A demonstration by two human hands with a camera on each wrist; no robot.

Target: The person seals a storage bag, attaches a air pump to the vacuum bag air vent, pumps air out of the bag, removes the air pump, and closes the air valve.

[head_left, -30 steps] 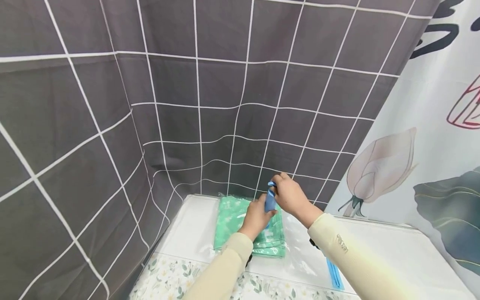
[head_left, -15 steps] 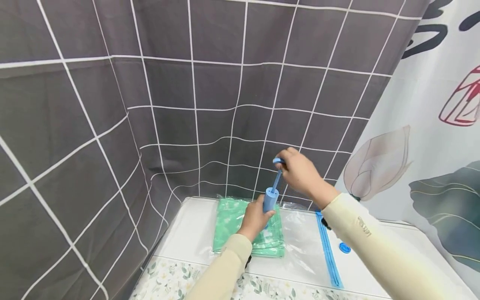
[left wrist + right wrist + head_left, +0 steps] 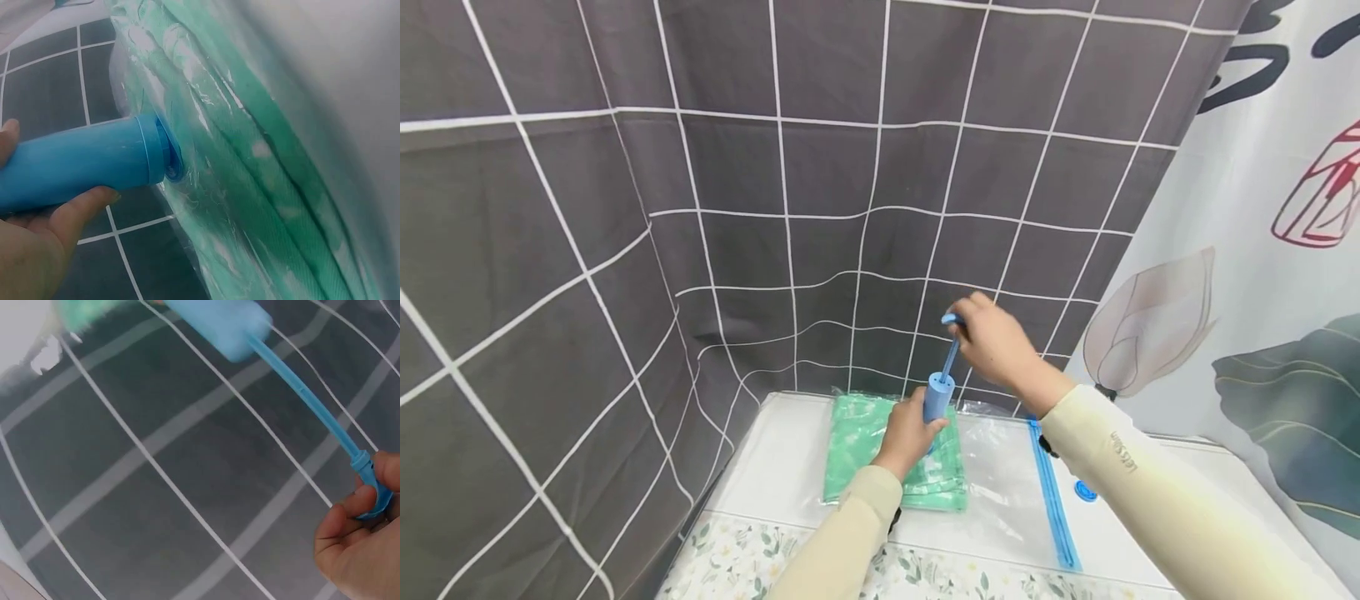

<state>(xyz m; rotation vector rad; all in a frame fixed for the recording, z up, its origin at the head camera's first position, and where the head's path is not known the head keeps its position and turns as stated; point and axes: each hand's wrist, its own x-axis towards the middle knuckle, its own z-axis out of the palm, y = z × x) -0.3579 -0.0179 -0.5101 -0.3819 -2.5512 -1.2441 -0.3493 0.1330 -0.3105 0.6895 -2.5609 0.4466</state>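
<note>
Two hands at one blue hand pump [image 3: 938,395], standing upright on one clear vacuum bag [image 3: 1000,492] laid flat on a white worktop [image 3: 775,467]. Left hand [image 3: 907,435] wrapped around the pump barrel, fingers [image 3: 81,209] clamped on it, nozzle pressed against the bag's valve over one folded green cloth [image 3: 865,442] inside. Right hand [image 3: 996,346] raised above, fingers [image 3: 350,509] pinched on the plunger handle [image 3: 374,499], with the thin rod drawn out of the barrel. One blue zip strip [image 3: 1051,500] along the bag's right edge; one small blue round piece [image 3: 1083,490], possibly a cap, just beside it. Small grey lettering on the right sleeve [image 3: 1120,450], too blurred to read. Grey checked curtain [image 3: 700,208] behind, flower-printed curtain [image 3: 1262,250] at right, floral cloth [image 3: 730,558] along the worktop's near edge.
</note>
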